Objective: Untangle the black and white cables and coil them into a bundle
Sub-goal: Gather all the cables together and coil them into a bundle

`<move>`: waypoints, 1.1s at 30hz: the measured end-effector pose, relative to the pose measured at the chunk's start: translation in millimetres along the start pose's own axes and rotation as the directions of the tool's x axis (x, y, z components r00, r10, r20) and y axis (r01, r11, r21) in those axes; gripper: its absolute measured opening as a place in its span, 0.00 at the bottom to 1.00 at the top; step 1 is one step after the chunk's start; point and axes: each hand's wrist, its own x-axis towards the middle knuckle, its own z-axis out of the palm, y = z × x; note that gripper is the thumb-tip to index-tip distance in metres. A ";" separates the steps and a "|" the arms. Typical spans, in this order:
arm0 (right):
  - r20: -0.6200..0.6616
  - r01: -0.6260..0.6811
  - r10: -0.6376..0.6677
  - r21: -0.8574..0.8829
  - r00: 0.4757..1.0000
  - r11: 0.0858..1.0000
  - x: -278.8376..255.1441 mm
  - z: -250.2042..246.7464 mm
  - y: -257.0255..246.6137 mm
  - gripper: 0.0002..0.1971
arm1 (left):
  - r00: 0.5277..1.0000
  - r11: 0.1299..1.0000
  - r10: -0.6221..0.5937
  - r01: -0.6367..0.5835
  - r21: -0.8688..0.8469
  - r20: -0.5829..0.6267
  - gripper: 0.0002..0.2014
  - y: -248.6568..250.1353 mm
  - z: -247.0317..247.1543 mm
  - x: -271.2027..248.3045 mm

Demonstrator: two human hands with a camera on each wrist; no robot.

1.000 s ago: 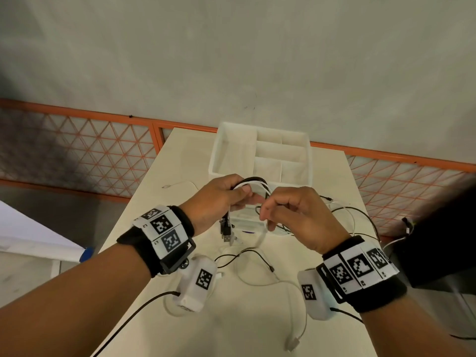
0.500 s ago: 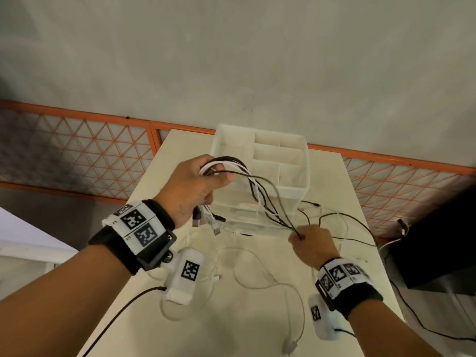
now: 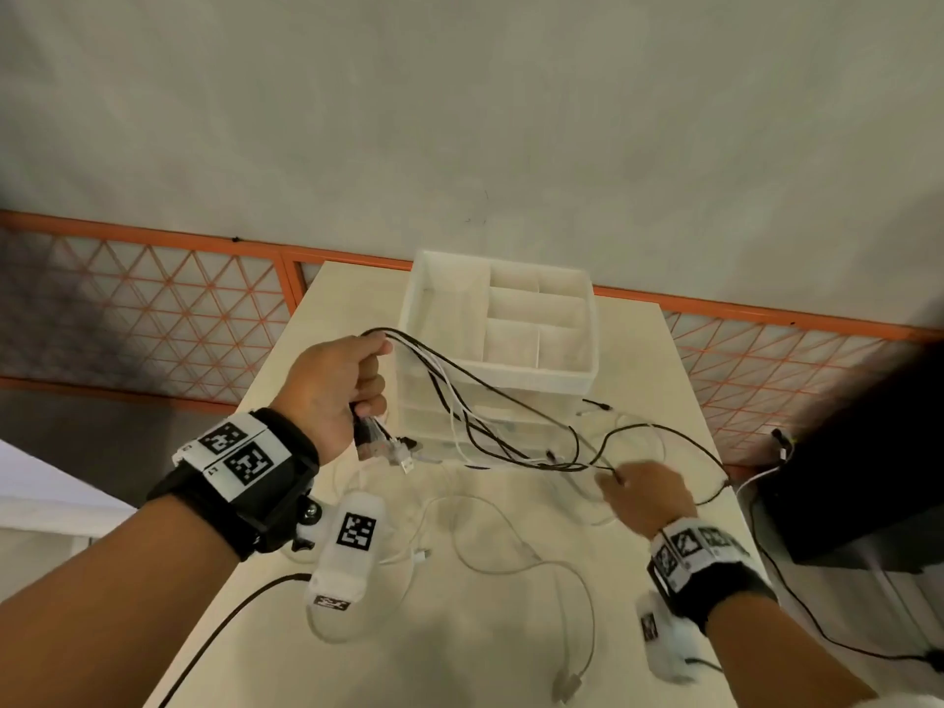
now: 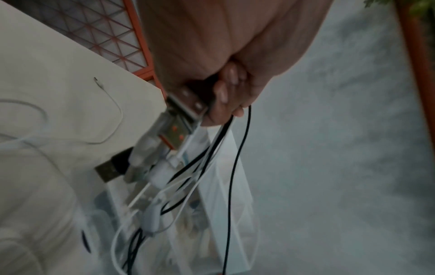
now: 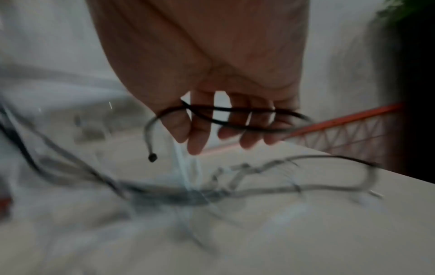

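My left hand (image 3: 332, 385) has its fingers clamped on the cable bundle (image 3: 459, 396) above the worktop (image 3: 485, 631); on my right hand (image 3: 646, 495) a black cable (image 5: 235, 126) crosses the spread fingers (image 5: 197, 137), and I cannot tell whether they grip it

Markers only, no legible words

Nothing could be read as words or numbers. Square black-and-white code markers stood on the left wristband (image 3: 240, 454) and the right wristband (image 3: 700, 549). One more stood on the white left camera (image 3: 352, 534), and one on the right camera (image 3: 651, 625). Small characters sat at the edge of the left wristband, too small to make out. A dark logo (image 3: 329, 602) on the left camera's near end was too blurred to read.
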 end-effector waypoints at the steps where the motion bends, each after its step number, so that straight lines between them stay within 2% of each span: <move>1: 0.082 -0.047 0.050 -0.029 0.995 0.998 -2.5 13.1 9.7 0.24 | 1.000 1.000 0.005 -0.005 -0.014 0.004 0.10 3.2 -1.2 -0.5; 2: 0.122 -0.088 0.088 -0.005 0.989 0.996 -5.7 20.1 16.9 0.23 | 1.000 1.000 0.006 -0.006 -0.006 0.007 0.09 5.2 -2.0 -0.9; 4: 0.105 -0.106 0.096 0.097 0.990 0.990 -9.0 21.2 20.7 0.18 | 1.000 0.998 -0.006 0.005 0.058 0.020 0.08 4.5 -2.2 -2.8; 7: -0.028 0.055 -0.048 0.340 0.998 0.939 -13.1 2.4 3.5 0.08 | 0.997 0.985 -0.065 0.057 0.165 0.043 0.07 -5.9 6.0 -6.9; 10: -0.118 0.227 -0.195 0.539 0.974 0.811 -20.8 -26.3 -22.6 0.15 | 0.996 0.984 -0.079 0.070 0.163 0.047 0.08 -14.6 17.1 -9.2; 12: -0.152 0.254 -0.204 0.545 0.967 0.799 -19.1 -36.4 -26.1 0.15 | 0.998 0.990 -0.058 0.053 0.130 0.032 0.09 -14.5 21.1 -9.3; 14: -0.160 0.189 -0.135 0.397 0.978 0.898 -14.8 -44.2 -18.6 0.08 | 0.999 0.995 -0.032 0.031 0.095 0.011 0.10 -10.0 18.2 -8.3; 15: -0.160 0.125 -0.079 0.303 0.984 0.945 -10.7 -46.5 -10.6 0.10 | 1.000 0.996 -0.021 0.020 0.082 0.002 0.10 -7.1 15.0 -7.3; 16: -0.160 0.059 -0.021 0.236 0.987 0.970 -5.9 -47.3 -1.1 0.17 | 1.000 0.997 -0.012 0.012 0.071 -0.004 0.10 -4.3 11.2 -6.4; 17: -0.157 -0.004 0.038 0.213 0.987 0.977 -1.4 -48.1 7.9 0.22 | 1.000 0.998 -0.008 0.008 0.066 -0.011 0.10 -2.1 6.9 -5.4; 20: -0.179 -0.100 0.153 0.274 0.972 0.956 11.9 -51.4 25.7 0.25 | 1.000 0.995 -0.021 0.023 0.101 -0.018 0.08 -1.0 -2.2 -4.4; 23: -0.295 -0.114 0.236 0.376 0.926 0.920 16.2 -57.4 25.3 0.25 | 0.999 0.982 -0.045 0.039 0.186 0.026 0.07 -5.6 -3.8 -8.6; 24: -0.345 -0.102 0.262 0.419 0.901 0.902 18.0 -57.6 24.3 0.23 | 0.997 0.976 -0.049 0.036 0.215 0.056 0.09 -7.1 -3.4 -11.0; 26: -0.414 -0.029 0.279 0.516 0.867 0.856 22.2 -55.0 24.0 0.15 | 0.991 0.964 -0.065 0.031 0.263 0.120 0.20 -9.1 -3.2 -15.2; 27: -0.423 0.017 0.268 0.560 0.866 0.828 25.1 -51.6 25.5 0.09 | 0.987 0.959 -0.075 0.033 0.280 0.142 0.25 -9.7 -3.4 -16.6; 28: -0.406 0.048 0.242 0.587 0.881 0.808 26.1 -48.5 26.4 0.08 | 0.984 0.956 -0.083 0.033 0.293 0.158 0.28 -10.1 -3.9 -17.3; 30: -0.317 0.048 0.177 0.591 0.932 0.805 23.7 -42.4 28.6 0.19 | 0.982 0.952 -0.079 0.024 0.304 0.172 0.28 -10.9 -6.2 -18.5; 33: -0.112 -0.030 0.094 0.470 0.989 0.882 15.3 -30.7 31.9 0.39 | 0.983 0.943 -0.041 -0.021 0.331 0.178 0.21 -11.3 -10.5 -20.6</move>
